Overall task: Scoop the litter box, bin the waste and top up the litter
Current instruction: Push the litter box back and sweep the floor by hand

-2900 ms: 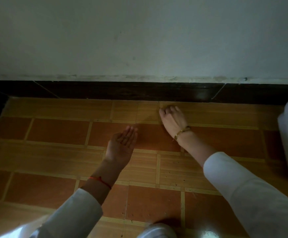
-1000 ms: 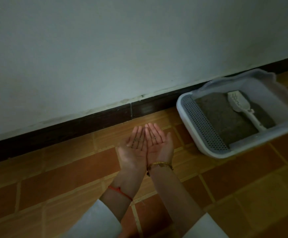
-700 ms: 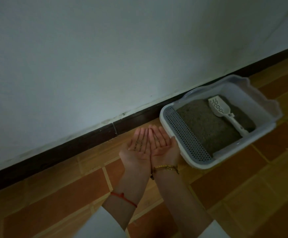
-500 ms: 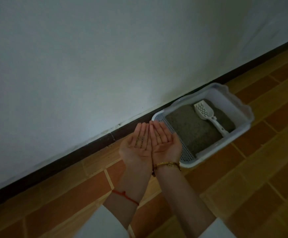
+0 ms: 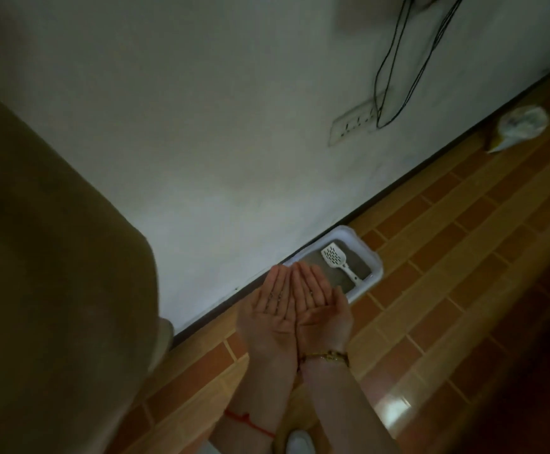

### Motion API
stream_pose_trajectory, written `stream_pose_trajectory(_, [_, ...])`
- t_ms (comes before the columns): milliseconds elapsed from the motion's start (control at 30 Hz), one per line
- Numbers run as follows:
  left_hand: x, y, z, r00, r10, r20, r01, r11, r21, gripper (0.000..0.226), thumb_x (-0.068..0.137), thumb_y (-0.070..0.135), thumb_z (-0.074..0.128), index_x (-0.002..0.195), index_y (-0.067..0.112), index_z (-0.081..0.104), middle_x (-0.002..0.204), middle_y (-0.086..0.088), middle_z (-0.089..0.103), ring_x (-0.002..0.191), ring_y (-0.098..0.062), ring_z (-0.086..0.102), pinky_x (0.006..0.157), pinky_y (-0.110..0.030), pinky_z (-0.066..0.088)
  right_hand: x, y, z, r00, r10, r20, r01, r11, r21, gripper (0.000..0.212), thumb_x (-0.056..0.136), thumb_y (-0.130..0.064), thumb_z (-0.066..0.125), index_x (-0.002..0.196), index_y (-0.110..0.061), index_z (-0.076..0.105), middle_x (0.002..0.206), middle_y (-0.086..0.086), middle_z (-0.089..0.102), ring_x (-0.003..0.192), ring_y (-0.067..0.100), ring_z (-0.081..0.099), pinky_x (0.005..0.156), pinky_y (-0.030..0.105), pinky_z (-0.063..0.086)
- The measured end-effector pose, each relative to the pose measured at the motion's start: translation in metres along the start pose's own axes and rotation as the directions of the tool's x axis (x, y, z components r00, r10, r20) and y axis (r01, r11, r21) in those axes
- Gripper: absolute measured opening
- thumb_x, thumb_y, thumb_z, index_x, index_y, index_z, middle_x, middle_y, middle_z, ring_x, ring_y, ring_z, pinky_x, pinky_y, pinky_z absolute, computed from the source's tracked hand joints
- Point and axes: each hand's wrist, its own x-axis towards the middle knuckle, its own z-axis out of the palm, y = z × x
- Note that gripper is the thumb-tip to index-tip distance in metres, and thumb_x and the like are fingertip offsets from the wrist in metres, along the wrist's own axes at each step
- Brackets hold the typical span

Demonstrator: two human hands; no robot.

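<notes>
My left hand point(image 5: 268, 317) and my right hand point(image 5: 319, 309) are held side by side, palms up and cupped, with straight fingers. A few dark litter grains point(image 5: 275, 294) lie on the left palm. Beyond the fingertips, a white litter box point(image 5: 367, 257) stands on the floor against the wall, holding grey litter point(image 5: 362, 267). A white slotted scoop point(image 5: 336, 258) lies in the box, handle pointing toward the front rim. My hands hide the box's near left part.
A large tan object point(image 5: 54, 290) fills the left side. A wall socket point(image 5: 354, 124) with black cables point(image 5: 395, 60) is above the box. A white bag point(image 5: 519, 126) sits on the tiled floor point(image 5: 447, 306) at the far right by the baseboard.
The view has risen and pulled back, so the litter box looks smaller and farther. My cupped hands stay together, palms up. Earlier, both hands were down at the floor tiles.
</notes>
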Motion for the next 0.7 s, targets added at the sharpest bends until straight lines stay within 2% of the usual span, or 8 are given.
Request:
stream_pose_trajectory(100, [-0.065, 0.015, 0.047, 1.000, -0.017, -0.008, 0.017, 1.000, -0.006, 0.051, 0.100, 0.023, 0.027, 0.096, 0.001, 0.073, 0.106, -0.012, 0.072, 0.106, -0.022, 0.061, 0.099, -0.034, 0.042, -0.066, -0.024, 0.041, 0.999, -0.016, 0.040, 0.015, 1.000, 0.022, 0.060, 0.101, -0.031, 0.024, 0.091, -0.001, 0.075, 0.106, 0.015, 0.071, 0.092, 0.022, 0.071, 0.082, 0.033, 0.055])
stream_pose_trajectory(200, [-0.122, 0.027, 0.087, 1.000, -0.006, 0.028, 0.006, 1.000, 0.007, 0.044, 0.099, 0.022, 0.030, 0.104, 0.000, 0.068, 0.116, -0.014, 0.068, 0.111, -0.023, 0.060, 0.101, -0.035, 0.042, -0.119, -0.047, 0.077, 0.997, -0.010, 0.075, 0.008, 0.999, 0.032, 0.058, 0.101, -0.029, 0.025, 0.093, 0.001, 0.074, 0.106, 0.015, 0.071, 0.093, 0.023, 0.071, 0.083, 0.033, 0.055])
stream_pose_trajectory(400, [-0.204, 0.044, 0.141, 0.995, -0.024, 0.096, 0.027, 0.999, -0.031, 0.042, 0.100, 0.023, 0.028, 0.116, 0.000, 0.060, 0.116, -0.012, 0.066, 0.110, -0.022, 0.059, 0.091, -0.033, 0.045, -0.195, -0.076, 0.122, 0.987, -0.006, 0.160, 0.002, 1.000, 0.028, 0.046, 0.101, -0.027, 0.027, 0.115, 0.003, 0.058, 0.107, 0.015, 0.071, 0.095, 0.022, 0.070, 0.089, 0.033, 0.052])
stream_pose_trajectory(600, [-0.255, 0.056, 0.144, 0.994, 0.092, 0.063, -0.086, 0.993, -0.084, 0.042, 0.099, 0.022, 0.029, 0.117, 0.000, 0.060, 0.124, -0.013, 0.063, 0.119, -0.023, 0.056, 0.103, -0.034, 0.040, -0.241, -0.076, 0.137, 0.968, 0.105, 0.228, -0.090, 0.993, -0.073, 0.050, 0.102, -0.030, 0.022, 0.107, -0.001, 0.062, 0.102, 0.010, 0.072, 0.103, 0.022, 0.063, 0.094, 0.032, 0.051])
stream_pose_trajectory(700, [-0.277, 0.062, 0.130, 0.989, 0.150, 0.008, -0.148, 0.981, -0.124, 0.043, 0.099, 0.022, 0.029, 0.119, 0.002, 0.061, 0.127, -0.013, 0.062, 0.119, -0.023, 0.056, 0.102, -0.034, 0.040, -0.260, -0.065, 0.134, 0.945, 0.217, 0.246, -0.184, 0.971, -0.151, 0.051, 0.102, -0.032, 0.020, 0.108, -0.003, 0.061, 0.104, 0.009, 0.070, 0.103, 0.021, 0.060, 0.100, 0.034, 0.039])
